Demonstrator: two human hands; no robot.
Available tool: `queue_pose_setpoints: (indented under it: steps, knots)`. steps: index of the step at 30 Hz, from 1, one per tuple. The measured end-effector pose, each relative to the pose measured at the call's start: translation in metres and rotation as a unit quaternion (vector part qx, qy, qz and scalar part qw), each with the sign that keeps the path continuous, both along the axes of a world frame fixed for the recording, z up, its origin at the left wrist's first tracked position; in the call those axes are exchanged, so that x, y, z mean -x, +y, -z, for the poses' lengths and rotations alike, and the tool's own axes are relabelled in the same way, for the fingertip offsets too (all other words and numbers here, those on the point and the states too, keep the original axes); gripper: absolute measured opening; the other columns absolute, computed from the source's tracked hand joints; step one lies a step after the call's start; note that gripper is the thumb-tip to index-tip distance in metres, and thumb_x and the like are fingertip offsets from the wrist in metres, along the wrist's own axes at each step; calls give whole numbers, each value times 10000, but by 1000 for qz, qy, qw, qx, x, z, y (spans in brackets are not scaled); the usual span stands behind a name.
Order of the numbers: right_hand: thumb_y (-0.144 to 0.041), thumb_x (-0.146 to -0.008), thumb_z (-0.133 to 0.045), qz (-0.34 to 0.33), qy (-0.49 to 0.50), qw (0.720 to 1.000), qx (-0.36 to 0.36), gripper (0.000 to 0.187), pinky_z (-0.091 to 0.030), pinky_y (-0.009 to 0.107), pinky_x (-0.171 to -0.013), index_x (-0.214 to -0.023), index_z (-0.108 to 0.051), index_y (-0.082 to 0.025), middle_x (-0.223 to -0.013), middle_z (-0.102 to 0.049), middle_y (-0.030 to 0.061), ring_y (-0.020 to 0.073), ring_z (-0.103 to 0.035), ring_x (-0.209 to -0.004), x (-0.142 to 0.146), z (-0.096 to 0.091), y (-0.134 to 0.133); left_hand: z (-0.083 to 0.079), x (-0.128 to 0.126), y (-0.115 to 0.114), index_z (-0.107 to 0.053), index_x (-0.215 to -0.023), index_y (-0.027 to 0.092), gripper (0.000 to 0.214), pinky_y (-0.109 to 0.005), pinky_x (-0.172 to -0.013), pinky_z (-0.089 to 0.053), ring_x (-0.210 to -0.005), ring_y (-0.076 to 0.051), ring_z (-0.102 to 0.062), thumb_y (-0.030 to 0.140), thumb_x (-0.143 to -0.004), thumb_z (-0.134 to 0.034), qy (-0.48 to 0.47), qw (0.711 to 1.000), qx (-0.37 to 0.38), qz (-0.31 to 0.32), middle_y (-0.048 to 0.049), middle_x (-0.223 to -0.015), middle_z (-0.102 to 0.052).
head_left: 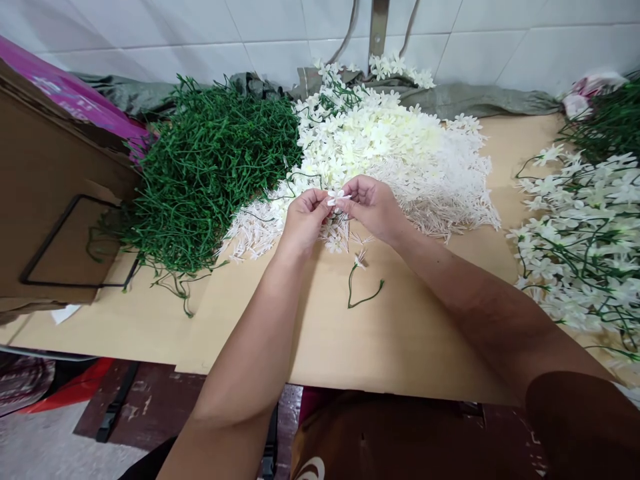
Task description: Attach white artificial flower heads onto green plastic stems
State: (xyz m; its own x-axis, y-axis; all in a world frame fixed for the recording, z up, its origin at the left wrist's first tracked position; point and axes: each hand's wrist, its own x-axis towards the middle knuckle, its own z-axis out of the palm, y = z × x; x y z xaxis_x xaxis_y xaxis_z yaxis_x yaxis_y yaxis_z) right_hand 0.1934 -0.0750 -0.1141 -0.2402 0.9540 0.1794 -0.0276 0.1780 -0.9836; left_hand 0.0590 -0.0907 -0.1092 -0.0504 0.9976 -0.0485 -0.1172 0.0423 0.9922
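Note:
My left hand (306,215) and my right hand (374,205) meet at the front edge of the white heap, fingertips pinched together. Between them is a small white artificial flower (336,197), gripped from both sides. Any stem on it is hidden by my fingers. Just below, on the table, lies a green plastic stem (350,287) with a white flower at one end. Behind my hands spreads a heap of white flower heads (370,133), with many thin white pieces (450,193) along its right and front.
A large pile of green stems (215,153) stands left of the white heap. White flowers on green stems (590,240) are piled at the right. A cardboard box (55,173) with a black wire frame (30,267) is far left. A tiled wall (270,27) bounds the back.

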Motion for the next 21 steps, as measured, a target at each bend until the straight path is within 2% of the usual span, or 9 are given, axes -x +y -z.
queue_pose_setpoints:
  steps: [3, 6, 9, 11, 13, 15, 17, 19, 21]
  knots:
    - [-356, -705, -802, 7, -24, 999, -28, 319, -435, 253, -588, -731, -522, -207, -656, -515, -48, 86, -462, -602, -5, -1, 2, -3, 6, -1, -536, -593, 181, 260, -210, -486, -320, -477, -69, -391, 249, -713, -756, 48, 998, -28, 21, 38, -521, -504]
    - [-303, -753, -764, 4, -47, 998, -44, 267, -442, 254, -613, -736, -515, -208, -681, -509, -37, 95, -475, -638, -12, -5, 5, -12, 20, -5, -557, -551, 170, 293, -223, -485, -306, -474, -72, -397, 303, -706, -768, 159, 977, -23, 138, 18, -509, -517]
    - [-269, -775, -740, 2, -63, 997, -50, 235, -463, 259, -652, -740, -516, -206, -695, -502, -28, 106, -508, -688, -16, -10, 8, -25, 25, -18, -640, -594, 165, 223, -243, -514, -347, -506, -103, -472, 323, -688, -766, 247, 909, 18, 336, -5, -535, -566]
    - [-258, -774, -738, -2, -71, 996, -52, 230, -476, 264, -680, -734, -518, -202, -703, -503, -24, 113, -532, -727, -18, -13, 8, -33, 15, -32, -665, -628, 179, 203, -260, -550, -373, -554, -128, -526, 347, -702, -751, 320, 862, 0, 393, -17, -593, -611]
    - [-247, -769, -737, -3, -81, 995, -56, 224, -489, 273, -708, -731, -521, -198, -716, -510, -21, 120, -547, -762, -19, -16, 9, -38, -4, -49, -623, -567, 188, 281, -274, -551, -353, -578, -149, -543, 399, -668, -779, 451, 799, -45, 395, -19, -613, -604]
    - [-234, -764, -734, 0, -92, 994, -65, 217, -499, 285, -736, -728, -522, -198, -729, -519, -18, 124, -555, -782, -20, -19, 9, -38, -26, -63, -538, -511, 184, 372, -289, -550, -331, -620, -185, -567, 421, -630, -798, 563, 740, -83, 358, -31, -612, -572]
    - [-212, -759, -727, 4, -104, 992, -77, 209, -504, 299, -765, -723, -521, -199, -741, -530, -15, 127, -557, -786, -21, -20, 10, -35, -41, -71, -536, -546, 183, 284, -306, -564, -328, -678, -227, -596, 319, -687, -742, 624, 696, -119, 334, -52, -614, -561]
    - [-193, -756, -719, 6, -113, 990, -87, 201, -505, 307, -790, -719, -522, -198, -750, -539, -11, 129, -560, -790, -22, -21, 10, -30, -46, -70, -571, -602, 177, 163, -319, -572, -331, -689, -247, -607, 203, -740, -653, 654, 681, -134, 302, -75, -631, -577]
    - [-194, -759, -714, 7, -119, 989, -91, 193, -506, 309, -799, -720, -525, -197, -754, -544, -10, 132, -563, -801, -22, -21, 11, -25, -42, -61, -608, -655, 171, 126, -325, -583, -344, -695, -251, -609, 166, -778, -583, 657, 698, -141, 246, -98, -674, -611]
